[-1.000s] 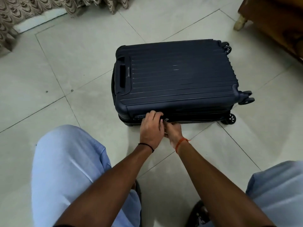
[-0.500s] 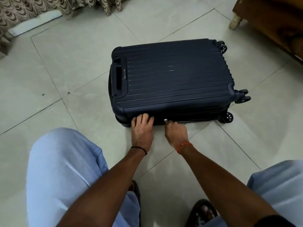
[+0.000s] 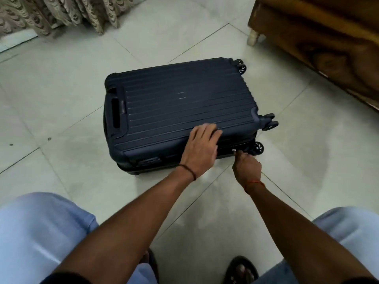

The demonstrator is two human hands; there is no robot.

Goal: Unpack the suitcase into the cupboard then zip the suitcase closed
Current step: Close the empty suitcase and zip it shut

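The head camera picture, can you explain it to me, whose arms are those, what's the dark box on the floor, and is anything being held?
There is no machine here. The camera sits on a person's head and looks down, so the arms are their own. The dark box is a navy suitcase lying flat on the tiled floor. The left hand presses flat on its lid. The right hand pinches the small metal zip pull on the near side, close to the wheels. A curtain and a wooden piece of furniture stand behind.

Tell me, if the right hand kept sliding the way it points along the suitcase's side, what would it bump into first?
Probably the near bottom wheel. The right hand pinches the zip pull on the suitcase side, heading toward that wheeled corner. Depth is unclear, so it might pass just above it.
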